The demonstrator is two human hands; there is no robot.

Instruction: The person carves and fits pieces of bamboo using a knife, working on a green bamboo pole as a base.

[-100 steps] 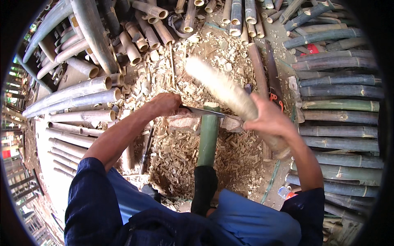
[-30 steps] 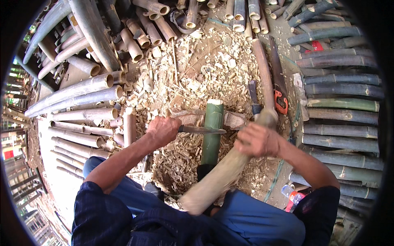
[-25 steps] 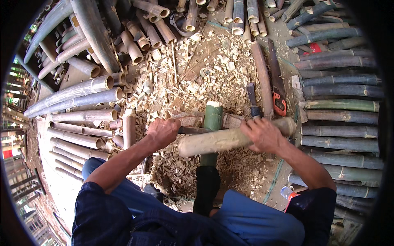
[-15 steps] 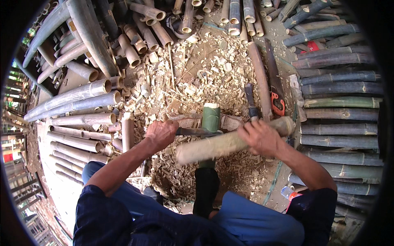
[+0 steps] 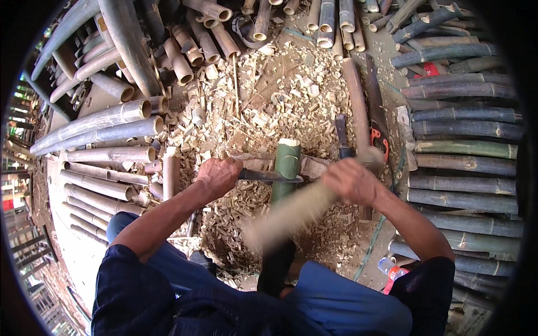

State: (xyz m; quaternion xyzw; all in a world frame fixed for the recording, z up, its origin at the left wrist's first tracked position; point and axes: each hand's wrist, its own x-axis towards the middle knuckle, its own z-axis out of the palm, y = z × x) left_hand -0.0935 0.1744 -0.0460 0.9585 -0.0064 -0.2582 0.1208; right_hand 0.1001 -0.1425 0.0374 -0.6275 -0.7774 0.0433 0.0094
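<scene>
Head view: nearest, the pale club [image 5: 294,211], motion-blurred, has its free end swung nearer than a moment earlier; the right hand [image 5: 352,180] grips it close to its far end. This shift suggests a pause between blows. To the left, the left hand [image 5: 219,176] is closed on a knife [image 5: 268,176], its blade still crossing the green bamboo piece [image 5: 288,159] between the hands. Beyond lie wood chips [image 5: 274,115]; farthest, cut bamboo tubes [image 5: 263,20].
</scene>
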